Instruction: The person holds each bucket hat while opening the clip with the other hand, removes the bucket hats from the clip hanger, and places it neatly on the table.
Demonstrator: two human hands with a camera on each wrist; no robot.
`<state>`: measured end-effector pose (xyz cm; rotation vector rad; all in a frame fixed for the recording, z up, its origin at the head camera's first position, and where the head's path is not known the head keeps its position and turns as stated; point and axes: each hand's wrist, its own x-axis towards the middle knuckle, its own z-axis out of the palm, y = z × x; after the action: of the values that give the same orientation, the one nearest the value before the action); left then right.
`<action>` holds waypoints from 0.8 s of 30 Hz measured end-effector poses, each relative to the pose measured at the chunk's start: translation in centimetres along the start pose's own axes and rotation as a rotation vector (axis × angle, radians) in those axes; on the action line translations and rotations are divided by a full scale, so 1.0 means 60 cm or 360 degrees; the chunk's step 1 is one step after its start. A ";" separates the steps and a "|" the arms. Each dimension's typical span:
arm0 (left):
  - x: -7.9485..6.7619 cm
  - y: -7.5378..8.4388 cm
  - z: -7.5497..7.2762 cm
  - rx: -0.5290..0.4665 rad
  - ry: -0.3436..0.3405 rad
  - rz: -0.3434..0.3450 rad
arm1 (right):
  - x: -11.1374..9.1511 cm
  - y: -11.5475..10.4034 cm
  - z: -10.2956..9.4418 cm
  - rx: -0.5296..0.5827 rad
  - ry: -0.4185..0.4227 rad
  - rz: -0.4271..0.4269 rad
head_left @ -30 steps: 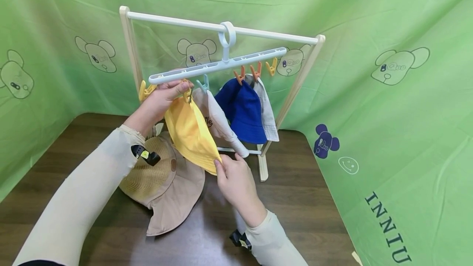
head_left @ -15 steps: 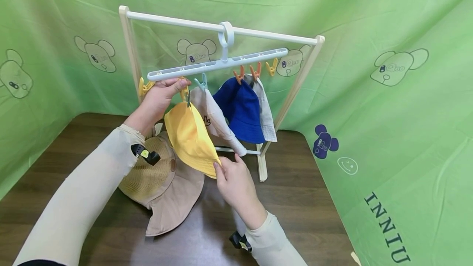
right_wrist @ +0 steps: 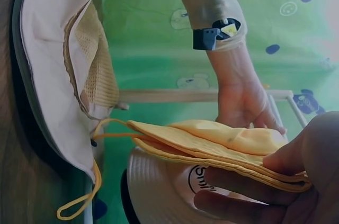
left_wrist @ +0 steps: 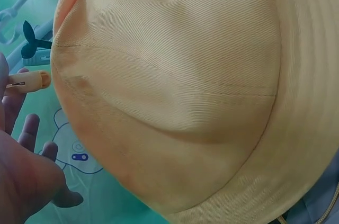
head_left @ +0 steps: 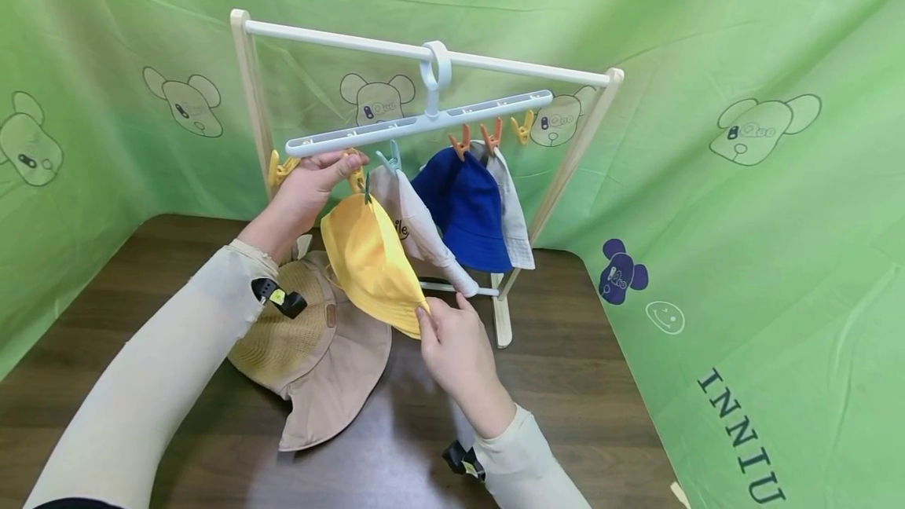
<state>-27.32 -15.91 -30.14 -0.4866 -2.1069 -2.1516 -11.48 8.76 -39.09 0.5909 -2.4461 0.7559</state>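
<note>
My right hand pinches the brim of a yellow bucket hat between thumb and fingers; the brim is folded together in the right wrist view. A small green sprout sticks out of its crown. My left hand pinches a yellow clothespin under the left part of the pale blue hanger. In the left wrist view the clothespin's tip is right by the hat's crown, with a narrow gap between. A white hat hangs from a light blue clothespin beside the yellow one.
Orange clothespins hold a blue hat and a grey-white hat farther right. Yellow clothespins hang at both hanger ends. The hanger hooks over the rack's rod. A beige wide-brimmed hat lies on the wooden table.
The yellow hat's crown has dropped away from the clothespin, showing the green sprout, then shifted slightly right with my right hand. My left hand stays at the clothespin.
</note>
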 end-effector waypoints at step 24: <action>-0.003 -0.004 -0.007 0.0042 -0.0079 0.0065 | 0.000 0.022 -0.002 -0.0028 0.0073 -0.0011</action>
<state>-27.27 -16.36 -30.44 -0.5813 -2.1284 -2.1089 -12.14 9.78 -39.53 0.5686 -2.4053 0.7362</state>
